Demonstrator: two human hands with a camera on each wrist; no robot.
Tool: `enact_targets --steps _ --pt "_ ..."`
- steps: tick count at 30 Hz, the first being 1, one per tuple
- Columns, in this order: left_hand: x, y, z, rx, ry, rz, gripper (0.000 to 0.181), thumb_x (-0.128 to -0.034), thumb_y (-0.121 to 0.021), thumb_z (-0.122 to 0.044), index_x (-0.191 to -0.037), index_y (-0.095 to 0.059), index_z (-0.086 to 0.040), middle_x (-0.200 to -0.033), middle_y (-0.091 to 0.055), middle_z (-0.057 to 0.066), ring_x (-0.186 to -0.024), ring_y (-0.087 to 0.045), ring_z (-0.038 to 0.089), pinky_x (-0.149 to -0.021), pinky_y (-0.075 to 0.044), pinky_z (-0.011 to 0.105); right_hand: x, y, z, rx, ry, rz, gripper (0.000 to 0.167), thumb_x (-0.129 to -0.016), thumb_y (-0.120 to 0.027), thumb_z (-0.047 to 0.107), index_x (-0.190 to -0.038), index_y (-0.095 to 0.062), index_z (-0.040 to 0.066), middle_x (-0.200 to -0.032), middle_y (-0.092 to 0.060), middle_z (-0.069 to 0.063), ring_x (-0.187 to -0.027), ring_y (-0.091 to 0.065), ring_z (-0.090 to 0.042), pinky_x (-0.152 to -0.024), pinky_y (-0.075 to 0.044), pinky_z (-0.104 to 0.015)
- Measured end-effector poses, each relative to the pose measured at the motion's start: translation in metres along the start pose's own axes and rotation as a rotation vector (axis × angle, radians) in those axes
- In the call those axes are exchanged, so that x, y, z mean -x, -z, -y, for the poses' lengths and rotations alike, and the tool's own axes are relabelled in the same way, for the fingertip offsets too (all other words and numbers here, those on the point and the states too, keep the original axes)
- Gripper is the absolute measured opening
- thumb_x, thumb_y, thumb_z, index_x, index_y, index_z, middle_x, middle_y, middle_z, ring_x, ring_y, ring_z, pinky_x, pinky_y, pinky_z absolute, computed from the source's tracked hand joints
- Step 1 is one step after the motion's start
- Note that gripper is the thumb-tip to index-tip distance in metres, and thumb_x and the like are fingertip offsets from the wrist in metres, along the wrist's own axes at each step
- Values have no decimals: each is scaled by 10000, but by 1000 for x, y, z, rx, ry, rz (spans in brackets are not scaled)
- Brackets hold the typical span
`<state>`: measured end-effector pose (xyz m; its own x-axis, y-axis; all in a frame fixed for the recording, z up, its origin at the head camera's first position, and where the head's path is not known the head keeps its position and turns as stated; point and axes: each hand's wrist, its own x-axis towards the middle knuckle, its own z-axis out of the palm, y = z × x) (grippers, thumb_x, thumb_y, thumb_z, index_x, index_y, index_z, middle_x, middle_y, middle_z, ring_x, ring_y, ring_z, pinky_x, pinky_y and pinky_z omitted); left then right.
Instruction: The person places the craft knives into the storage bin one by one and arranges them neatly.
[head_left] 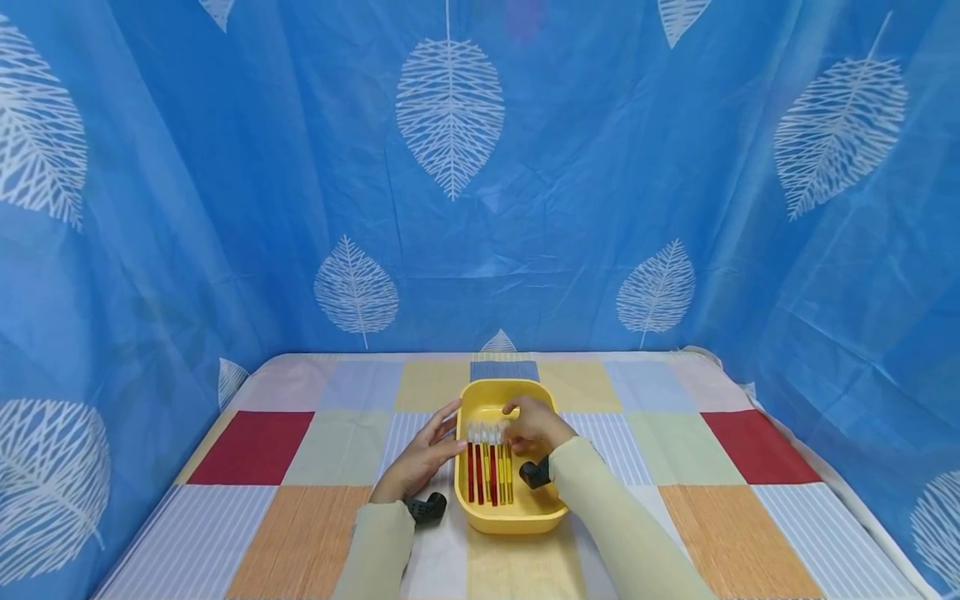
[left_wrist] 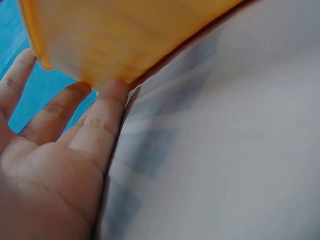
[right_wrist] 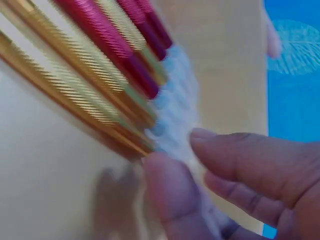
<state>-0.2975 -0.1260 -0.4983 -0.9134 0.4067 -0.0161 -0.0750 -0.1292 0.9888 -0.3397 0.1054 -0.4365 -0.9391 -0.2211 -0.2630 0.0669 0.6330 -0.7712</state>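
A yellow plastic tray (head_left: pixel 510 525) with rounded corners stands on the patterned cloth. Several slim sticks with shiny red and gold handles (head_left: pixel 491 475) lie side by side in it, their whitish ends (right_wrist: pixel 177 95) pointing away from me. My left hand (head_left: pixel 420 462) is at the tray's left side; in the left wrist view its straight, spread fingers touch the outer wall. Inside the tray my right hand (head_left: pixel 536 425) has bent fingers at the whitish ends. The right wrist view shows its thumb and forefinger around those ends, blurred; whether they pinch one I cannot tell.
A patchwork cloth (head_left: pixel 337 446) of coloured and striped squares covers the table. Blue curtains (head_left: pixel 525 258) with white leaf prints hang behind and on both sides. A dark wrist camera (head_left: pixel 427 508) sits on the left wrist, another (head_left: pixel 536 474) on the right.
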Motion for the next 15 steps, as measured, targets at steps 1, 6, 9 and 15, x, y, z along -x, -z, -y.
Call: enact_targets --steps 1,6,9,15 --pt "0 0 0 1 -3 2 838 -1049 -629 -36 -1748 -172 -106 -1765 -152 290 -1612 -227 486 -1290 -281 587 1 2 1 -20 13 -6 348 -992 -732 -19 -1324 -633 -52 -786 -684 -137 -538 -595 -125 -559 -553 -245" --pt "2 2 2 -7 -6 1 840 -1052 -650 -70 -1747 -180 -111 -1761 -165 294 -1606 -244 488 -1286 -296 582 6 12 1 -150 114 -30 316 -1049 -676 42 -1339 -650 -81 -871 -689 -158 -628 -667 -168 -678 -657 -371" --pt "7 3 2 -17 3 -18 837 -1044 -663 -70 -1743 -205 -110 -1756 -185 293 -1600 -258 493 -1272 -330 577 11 19 -1 -228 172 -38 318 -1066 -645 44 -1348 -647 -102 -956 -662 -215 -666 -661 -169 -742 -676 -432" --pt "19 0 -11 -152 -21 -83 766 -1039 -675 -112 -1701 -301 -25 -1713 -318 283 -1550 -375 489 -1201 -443 580 26 35 -10 -307 250 -136 308 -1071 -622 37 -1337 -658 -114 -1010 -653 -254 -713 -661 -161 -760 -673 -428"
